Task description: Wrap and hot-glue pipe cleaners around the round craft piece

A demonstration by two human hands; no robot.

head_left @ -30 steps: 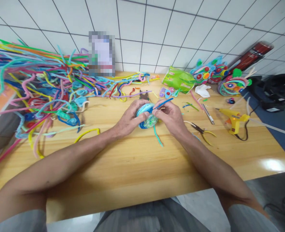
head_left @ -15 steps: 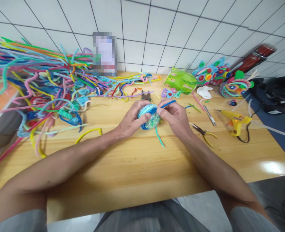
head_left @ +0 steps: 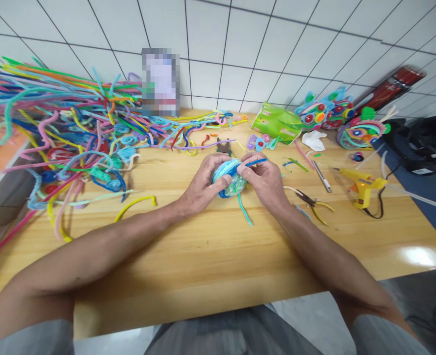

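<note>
Both hands meet at the middle of the wooden table (head_left: 210,256). My left hand (head_left: 203,186) is wrapped round a ball of coiled pipe cleaners (head_left: 228,180), light blue on top, dark blue and glittery green below. My right hand (head_left: 264,181) pinches a dark blue pipe cleaner (head_left: 256,161) whose free end sticks out to the upper right. A teal pipe cleaner tail (head_left: 244,211) hangs from the ball onto the table.
A big heap of coloured pipe cleaners (head_left: 66,128) covers the table's left. A loose yellow pipe cleaner (head_left: 134,204) lies near my left forearm. Pliers (head_left: 312,202), a craft knife (head_left: 321,176) and a yellow glue gun (head_left: 361,185) lie right. A green packet (head_left: 279,124) and finished colourful crafts (head_left: 336,116) sit at the back.
My right hand has drawn closer to the ball, and the blue pipe cleaner's free end sticks out less. The left hand keeps its grip in the same place.
</note>
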